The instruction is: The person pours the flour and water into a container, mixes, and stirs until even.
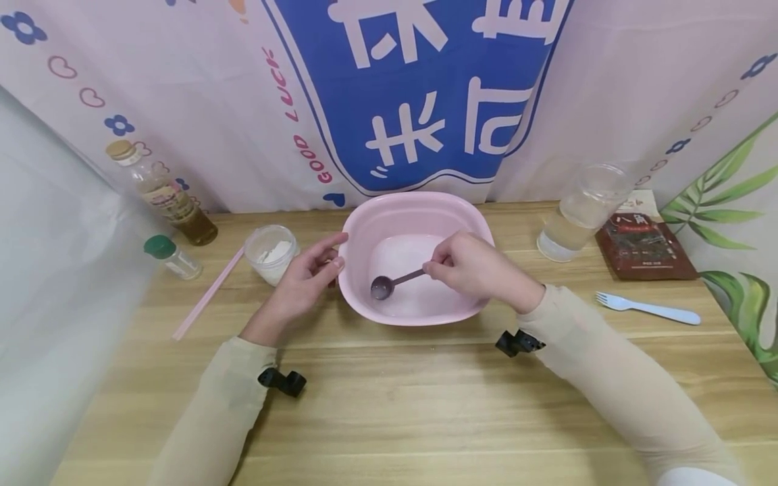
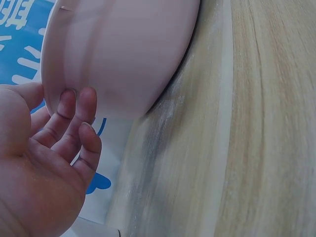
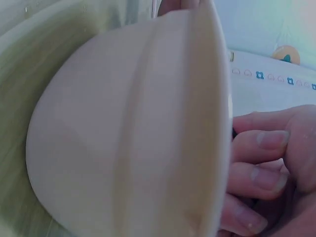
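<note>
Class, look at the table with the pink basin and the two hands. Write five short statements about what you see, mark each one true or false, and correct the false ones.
1. The right hand holds a small purple spoon inside the pink basin. True.
2. The left hand grips the oil bottle. False: it rests against the basin's outer wall with fingers relaxed; the oil bottle stands apart at the far left.
3. A pale blue fork lies on the wooden table to the right of the basin. True.
4. The clear plastic cup lies tipped over. False: it stands upright.
5. The pink straw stands in the cup. False: it lies flat on the table, left of the basin.
</note>
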### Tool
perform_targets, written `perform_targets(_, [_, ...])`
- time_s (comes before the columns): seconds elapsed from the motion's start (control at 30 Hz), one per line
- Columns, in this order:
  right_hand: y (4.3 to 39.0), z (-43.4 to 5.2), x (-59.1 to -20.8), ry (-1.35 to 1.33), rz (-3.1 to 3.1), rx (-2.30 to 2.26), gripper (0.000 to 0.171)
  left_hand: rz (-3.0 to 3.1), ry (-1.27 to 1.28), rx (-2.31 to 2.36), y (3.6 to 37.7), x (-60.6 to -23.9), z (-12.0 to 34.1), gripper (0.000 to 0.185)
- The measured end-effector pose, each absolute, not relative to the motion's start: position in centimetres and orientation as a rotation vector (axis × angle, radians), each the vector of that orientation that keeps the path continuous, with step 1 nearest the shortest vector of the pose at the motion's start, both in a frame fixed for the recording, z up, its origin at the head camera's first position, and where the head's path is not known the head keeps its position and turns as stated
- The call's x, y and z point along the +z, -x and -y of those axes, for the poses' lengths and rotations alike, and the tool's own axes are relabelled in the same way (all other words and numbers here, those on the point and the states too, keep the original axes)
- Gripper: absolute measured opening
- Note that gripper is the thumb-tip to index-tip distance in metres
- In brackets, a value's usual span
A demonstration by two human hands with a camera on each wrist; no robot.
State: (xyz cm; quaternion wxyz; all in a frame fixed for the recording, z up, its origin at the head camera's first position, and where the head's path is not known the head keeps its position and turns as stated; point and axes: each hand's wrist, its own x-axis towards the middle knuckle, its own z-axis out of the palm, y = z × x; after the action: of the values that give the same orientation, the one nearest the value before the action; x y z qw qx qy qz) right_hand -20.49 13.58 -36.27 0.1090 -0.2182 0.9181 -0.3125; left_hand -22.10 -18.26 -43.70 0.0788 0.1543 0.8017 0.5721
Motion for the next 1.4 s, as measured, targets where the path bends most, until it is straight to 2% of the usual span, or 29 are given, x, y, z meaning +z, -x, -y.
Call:
perform_targets(0.53, [20.5,-12.2,-36.4,0.575,-2.804,-0.732,0.027,-2.391,-0.457,1.713,22.1,-43.7,18.1,0.050])
perform_targets(1.4, [21.8,-17.4,-35.1,0.396,-2.813,-0.703,0.024,-2.402,-0.432,1.691,22.1,-43.7,18.2,0.049])
